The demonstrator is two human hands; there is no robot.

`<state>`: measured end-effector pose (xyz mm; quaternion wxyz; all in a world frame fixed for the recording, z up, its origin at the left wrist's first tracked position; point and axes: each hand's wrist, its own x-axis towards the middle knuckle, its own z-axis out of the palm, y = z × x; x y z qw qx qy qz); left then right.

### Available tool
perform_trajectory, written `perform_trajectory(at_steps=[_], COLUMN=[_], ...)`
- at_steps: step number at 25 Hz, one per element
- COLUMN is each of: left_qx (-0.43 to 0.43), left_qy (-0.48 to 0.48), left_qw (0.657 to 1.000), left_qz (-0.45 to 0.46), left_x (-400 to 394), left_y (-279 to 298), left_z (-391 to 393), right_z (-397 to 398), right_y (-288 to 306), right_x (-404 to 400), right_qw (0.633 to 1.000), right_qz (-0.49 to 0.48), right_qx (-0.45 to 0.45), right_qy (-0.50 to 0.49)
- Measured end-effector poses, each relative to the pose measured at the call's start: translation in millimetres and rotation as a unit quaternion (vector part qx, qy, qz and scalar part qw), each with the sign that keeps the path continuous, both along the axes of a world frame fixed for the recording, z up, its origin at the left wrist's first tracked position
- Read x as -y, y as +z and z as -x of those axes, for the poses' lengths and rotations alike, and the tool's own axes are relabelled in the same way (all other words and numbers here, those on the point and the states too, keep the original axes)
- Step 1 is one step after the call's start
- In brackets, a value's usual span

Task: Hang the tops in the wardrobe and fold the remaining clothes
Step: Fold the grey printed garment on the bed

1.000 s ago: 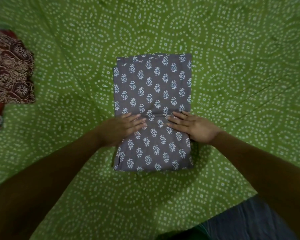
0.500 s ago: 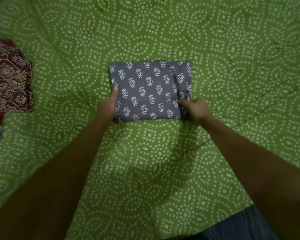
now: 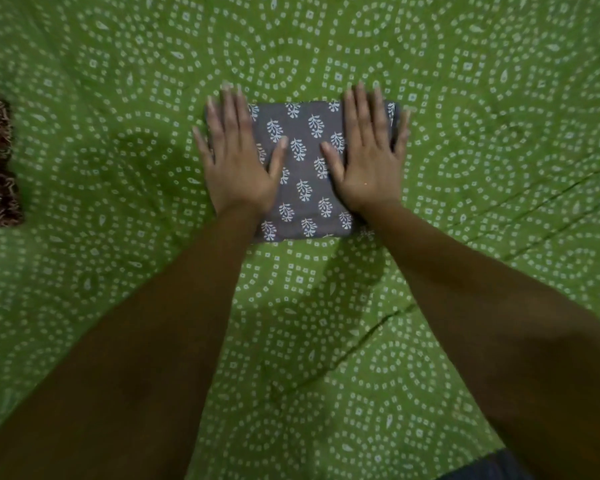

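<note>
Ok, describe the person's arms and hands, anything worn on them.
Both forearms are bare up to the frame edge; no sleeves show. The left hand and right hand wear no gloves, and no rings, bangles or watch show. The fingernails look short and unpainted, though the picture is dim and slightly blurred.

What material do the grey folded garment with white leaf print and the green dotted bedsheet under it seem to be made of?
Grey folded garment with white leaf print: seemingly thin woven cloth, perhaps cotton, matte; it lies in a flat, crisp-edged fold. Green dotted bedsheet: also matte woven cloth, likely cotton; soft creases run across it, with no sheen.
</note>
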<state>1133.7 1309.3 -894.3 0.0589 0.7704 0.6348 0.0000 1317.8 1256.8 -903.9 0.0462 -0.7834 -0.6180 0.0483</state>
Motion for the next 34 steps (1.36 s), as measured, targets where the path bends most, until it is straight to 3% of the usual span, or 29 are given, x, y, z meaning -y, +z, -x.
perform_trajectory(at_steps=[3, 5, 7, 9, 11, 14, 15, 16, 18, 20, 24, 28, 31, 34], left_qx=[0.068, 0.102, 0.151, 0.227, 0.258, 0.373, 0.380, 0.358, 0.310, 0.320, 0.322, 0.330, 0.344, 0.330], left_qy=[0.141, 0.309, 0.358, 0.329, 0.311, 0.305, 0.285, 0.258, 0.206, 0.187, 0.140, 0.116, 0.109, 0.042], left_qw=[0.986, 0.939, 0.908, 0.914, 0.911, 0.835, 0.836, 0.858, 0.911, 0.922, 0.931, 0.930, 0.917, 0.925], left_qz=[-0.059, -0.111, -0.160, -0.068, 0.083, 0.264, 0.276, 0.262, 0.174, 0.113, 0.100, 0.117, 0.167, 0.184], left_x=[-10.0, 0.2, 18.9, 35.3, 26.5, -9.9, -14.5, -12.2, 9.1, 42.8, 109.6, 187.8, 243.4, 262.9], left_y=[-0.5, 5.8, 15.4, 25.5, 32.8, 47.1, 58.7, 73.0, 108.7, 160.6, 258.9, 343.8, 377.1, 389.8], left_z=[6.9, 15.5, 28.0, 33.0, 32.6, 29.9, 30.2, 29.5, 26.6, 23.6, 23.8, 4.0, -34.0, -97.9], right_z=[-15.7, -17.2, -14.0, -7.2, -5.5, -21.8, -26.2, -28.4, -26.9, -18.4, -15.7, -26.4, -51.1, -102.5], right_y=[-3.4, -0.8, 6.3, 21.6, 37.5, 60.0, 70.8, 82.4, 117.0, 169.3, 270.4, 349.8, 375.8, 396.4], right_x=[11.1, 30.5, 53.2, 65.9, 53.7, 14.8, 9.2, 8.2, 20.6, 52.6, 134.8, 225.4, 295.7, 342.1], right_qw=[0.987, 0.964, 0.936, 0.912, 0.877, 0.758, 0.733, 0.736, 0.780, 0.815, 0.880, 0.892, 0.883, 0.869], right_qz=[-0.053, -0.082, -0.114, -0.099, -0.012, 0.097, 0.099, 0.085, 0.028, -0.010, -0.018, 0.009, 0.010, 0.003], right_qx=[-0.045, -0.089, -0.155, -0.261, -0.383, -0.561, -0.598, -0.607, -0.575, -0.536, -0.406, -0.339, -0.324, -0.313], right_qy=[-0.145, -0.236, -0.296, -0.300, -0.292, -0.319, -0.310, -0.287, -0.243, -0.221, -0.245, -0.299, -0.339, -0.383])
